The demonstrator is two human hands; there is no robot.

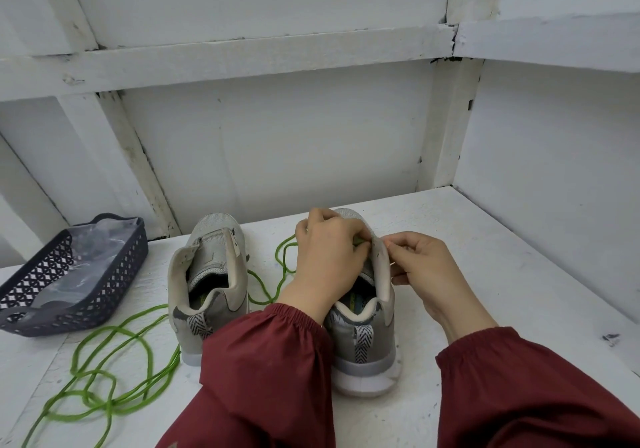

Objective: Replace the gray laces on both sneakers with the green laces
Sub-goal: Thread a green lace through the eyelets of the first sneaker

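Left hand (329,260) grip was clamped on the green lace (356,241) at the eyelets of the right sneaker (367,354). Right hand (426,271) grip pinched that sneaker's eyelet flap. Both sneakers stood on the counter (502,257). Risks: the slack lay looped against the left sneaker (207,274), so a pull could snag it. The eyelets were hidden by the fingers, so one could get skipped.

basket (74,274) left of two sneakers (207,284).
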